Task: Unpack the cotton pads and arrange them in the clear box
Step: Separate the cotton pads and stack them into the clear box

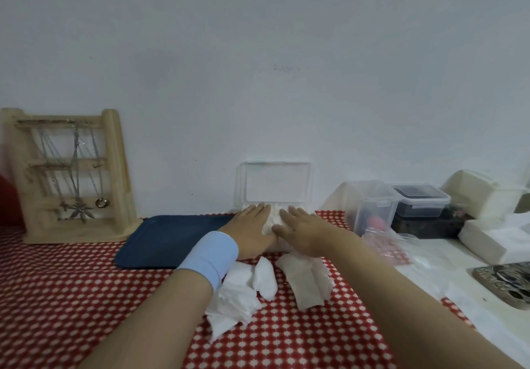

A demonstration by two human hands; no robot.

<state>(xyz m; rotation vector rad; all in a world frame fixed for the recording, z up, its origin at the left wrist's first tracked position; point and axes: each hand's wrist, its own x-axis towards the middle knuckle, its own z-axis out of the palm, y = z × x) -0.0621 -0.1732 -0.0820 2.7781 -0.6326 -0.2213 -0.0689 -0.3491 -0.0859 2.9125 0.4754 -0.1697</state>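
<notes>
Both hands flat, fingers straight, gripping nothing: left hand and right hand press side by side on the cotton pads in the clear box, its lid upright behind. A loose white wad, probably more pads, lies just short of the box, toward the person, between the wrists and about equally near either hand.

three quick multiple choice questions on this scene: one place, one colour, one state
1. The blue tray lies where from the clear box? A left B right C on top
2. The wristband colour? A red B light blue C green
3. The box's lid is? A shut B missing C open, upright
Key: 1 A, tray sits left of the box. 2 B, pale blue band on the left wrist. 3 C, lid stands upright while the left hand and right hand press flat on the cotton pads.
</notes>
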